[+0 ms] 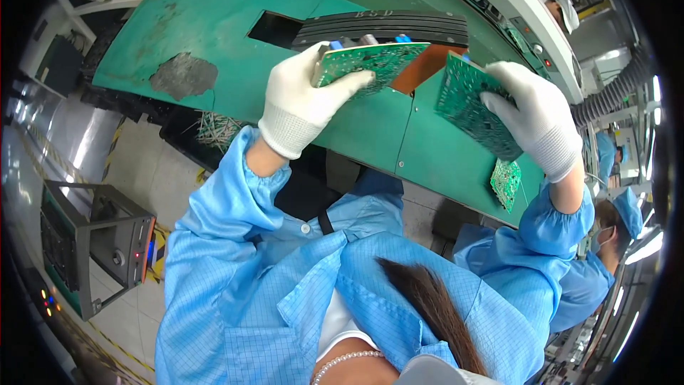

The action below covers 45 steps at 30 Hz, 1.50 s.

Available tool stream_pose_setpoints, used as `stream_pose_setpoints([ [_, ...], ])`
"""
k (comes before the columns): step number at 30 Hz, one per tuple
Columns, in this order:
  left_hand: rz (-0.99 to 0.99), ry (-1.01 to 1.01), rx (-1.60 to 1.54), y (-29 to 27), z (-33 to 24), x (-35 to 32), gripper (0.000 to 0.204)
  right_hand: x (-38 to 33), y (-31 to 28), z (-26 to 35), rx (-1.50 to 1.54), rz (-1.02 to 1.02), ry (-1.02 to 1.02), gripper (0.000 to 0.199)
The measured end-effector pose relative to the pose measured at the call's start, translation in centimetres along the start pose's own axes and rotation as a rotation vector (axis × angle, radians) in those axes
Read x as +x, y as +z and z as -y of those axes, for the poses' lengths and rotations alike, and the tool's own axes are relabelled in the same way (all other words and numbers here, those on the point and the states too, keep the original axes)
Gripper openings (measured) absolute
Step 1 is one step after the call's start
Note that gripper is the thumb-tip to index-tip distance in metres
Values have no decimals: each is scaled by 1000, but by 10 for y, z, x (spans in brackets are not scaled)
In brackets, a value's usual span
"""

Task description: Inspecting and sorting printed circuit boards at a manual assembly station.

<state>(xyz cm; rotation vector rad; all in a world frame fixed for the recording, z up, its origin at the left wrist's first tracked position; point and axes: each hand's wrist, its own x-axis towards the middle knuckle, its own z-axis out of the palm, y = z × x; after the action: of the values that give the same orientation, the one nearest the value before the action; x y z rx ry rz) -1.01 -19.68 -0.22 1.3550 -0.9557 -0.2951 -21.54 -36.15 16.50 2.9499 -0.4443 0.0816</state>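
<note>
Both hands wear white knit gloves and each grips a green circuit board above the bench. My left hand (303, 98) is closed on the edge of one circuit board (385, 62), thumb across its solder side; blue and grey components poke up behind its top edge. In my right hand (531, 110) is a second circuit board (470, 107), tilted, its soldered face toward me and the thumb pressed on it. The two boards are apart. Beneath the right wrist, a smaller green board (506, 184) lies at the bench edge.
The green bench (235, 36) has a dark worn patch and a rectangular opening (274, 28). Behind the boards are a black ribbed strip (377, 25) and an orange-brown panel (427, 70). A bin of wire-like scraps (216, 130) sits below the bench edge. A co-worker (588, 271) is at right.
</note>
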Motion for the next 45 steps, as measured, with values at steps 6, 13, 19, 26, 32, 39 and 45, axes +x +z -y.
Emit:
stream_pose_setpoints([
  [6, -67, -324, -649, -12, -1, 11, 30, -30, -33, -137, 281, 80, 227, 40],
  [13, -199, -378, -887, -23, 9, 10, 42, 60, 91, -296, 792, -88, 637, 48],
  [19, -168, -377, -909, -12, 0, 4, 48, 111, 186, -416, 1027, -580, 1039, 68],
  [26, -284, -366, -832, -7, -7, 5, 46, 130, 131, -317, 943, -436, 602, 58],
  [32, 59, -228, -699, 19, -66, 67, 44, 82, -5, -125, 1134, -204, -86, 46],
  [39, 266, -284, -681, 62, -75, 138, 51, 86, -9, -119, 930, -129, -190, 53],
  [45, 2, -398, -314, 3, 3, 152, 67, 104, 88, -237, 1387, -108, 264, 36],
])
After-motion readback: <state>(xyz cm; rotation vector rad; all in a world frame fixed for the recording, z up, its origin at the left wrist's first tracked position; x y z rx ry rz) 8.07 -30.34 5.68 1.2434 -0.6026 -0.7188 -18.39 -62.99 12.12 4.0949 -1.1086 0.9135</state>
